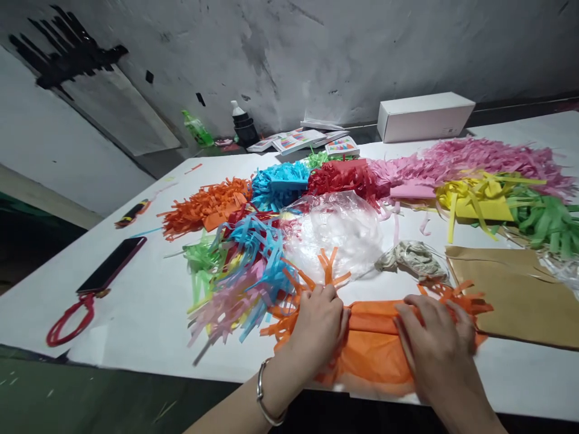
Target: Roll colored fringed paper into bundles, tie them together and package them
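A sheet of orange tissue paper point(375, 352) with fringed ends lies at the table's front edge, a folded or rolled band running along its upper side. My left hand point(319, 319) is closed on the left part of this band, and cut orange strips stick out beyond the fingers. Over the right part, my right hand point(436, 337) curls its fingers down onto the paper; its fingertips are partly hidden. A silver bangle point(261, 386) circles my left wrist. Left of the paper lie tassels of blue, pink and green strips point(253, 259).
Behind my hands are a clear plastic bag point(337, 232) and a bundle of string point(414, 259). Brown paper point(511, 289) lies to the right. Fringed paper bundles, including a red one point(341, 178), line the back. A phone point(113, 262), white box point(425, 117) and green bottle point(198, 128) also stand or lie around.
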Demonstrator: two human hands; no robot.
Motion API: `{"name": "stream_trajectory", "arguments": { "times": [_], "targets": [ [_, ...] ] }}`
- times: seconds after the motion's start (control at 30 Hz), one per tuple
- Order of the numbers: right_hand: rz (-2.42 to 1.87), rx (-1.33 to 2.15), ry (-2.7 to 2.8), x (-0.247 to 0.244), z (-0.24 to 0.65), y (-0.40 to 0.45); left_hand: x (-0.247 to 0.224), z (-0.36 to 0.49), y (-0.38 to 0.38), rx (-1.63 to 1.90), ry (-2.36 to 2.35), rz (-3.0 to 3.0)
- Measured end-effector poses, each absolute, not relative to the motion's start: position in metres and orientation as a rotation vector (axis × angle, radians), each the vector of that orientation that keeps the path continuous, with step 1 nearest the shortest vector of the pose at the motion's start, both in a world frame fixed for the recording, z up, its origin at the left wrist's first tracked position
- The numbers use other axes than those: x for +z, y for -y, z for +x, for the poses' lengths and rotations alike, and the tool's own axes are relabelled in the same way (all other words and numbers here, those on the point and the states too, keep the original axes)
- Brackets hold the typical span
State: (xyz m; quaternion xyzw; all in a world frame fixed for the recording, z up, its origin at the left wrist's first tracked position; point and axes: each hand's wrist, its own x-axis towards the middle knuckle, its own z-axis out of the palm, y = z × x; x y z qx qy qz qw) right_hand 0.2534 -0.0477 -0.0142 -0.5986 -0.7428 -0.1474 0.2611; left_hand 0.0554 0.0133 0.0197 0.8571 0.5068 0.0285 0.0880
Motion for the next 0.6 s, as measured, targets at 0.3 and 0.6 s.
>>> {"name": "stream_trajectory", "arguments": {
  "times": [0.3, 0.6],
  "targets": [
    [-1.143, -0.141, 2.160, -0.014, 0.243, 0.046, 0.020, 0.045, -0.004, 0.458, -1.326, 2.636],
    [-1.129, -0.172, 2.249, -0.015, 0.235, 0.049, 0.010, 0.041, 0.000, 0.588, -0.904, 2.830]
  ]
}}
